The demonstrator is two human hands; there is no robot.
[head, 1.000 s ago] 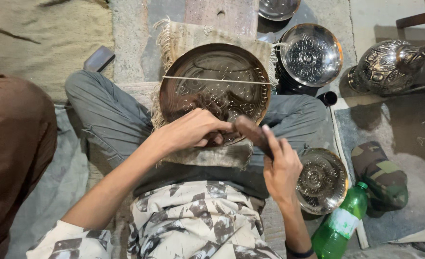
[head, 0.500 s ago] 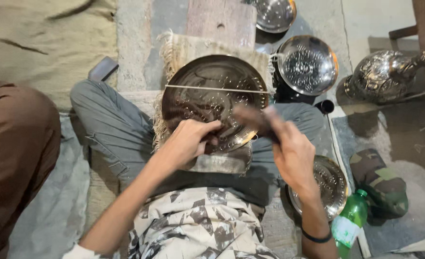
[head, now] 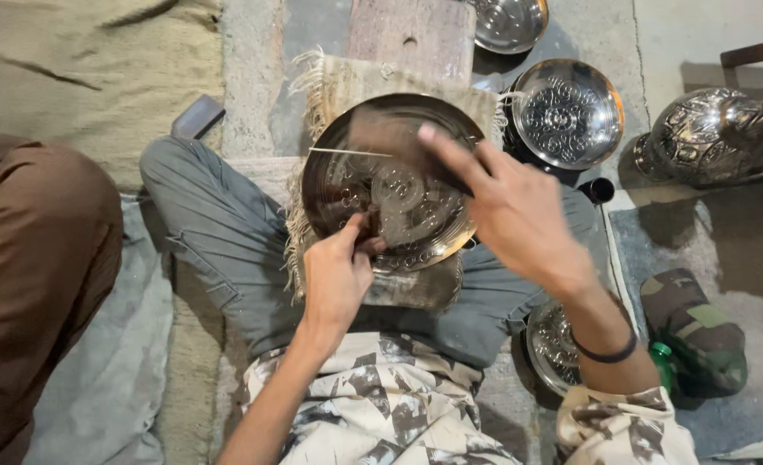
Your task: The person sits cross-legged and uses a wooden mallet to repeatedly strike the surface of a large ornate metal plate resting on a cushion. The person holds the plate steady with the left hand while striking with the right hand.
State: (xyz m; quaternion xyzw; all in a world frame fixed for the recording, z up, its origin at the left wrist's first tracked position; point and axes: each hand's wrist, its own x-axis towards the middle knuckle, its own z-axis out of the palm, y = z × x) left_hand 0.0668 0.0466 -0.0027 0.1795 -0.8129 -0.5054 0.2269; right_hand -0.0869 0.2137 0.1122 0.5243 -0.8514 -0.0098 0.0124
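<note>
A round engraved metal plate (head: 398, 185) rests on a frayed cloth (head: 330, 82) over my lap. My left hand (head: 338, 275) pinches a small dark punch (head: 369, 226) upright against the plate's lower left part. Blurred with motion, my right hand (head: 510, 211) hovers above the plate's right side, closed around the dark handle of a hammer (head: 454, 181) that the fingers mostly hide. A thin pale stick (head: 347, 152) lies across the plate's upper left.
At the back right stand an engraved silver bowl (head: 566, 112), a second bowl (head: 506, 21) and an ornate metal jug (head: 709, 133). A small engraved dish (head: 552, 344), a green bottle (head: 661, 355) and camouflage cloth (head: 696, 331) lie by my right knee. Another person's brown-clad leg (head: 37, 258) is at left.
My right hand has swung the hammer up and to the right, above the plate. My left hand has slid slightly down the plate with the punch.
</note>
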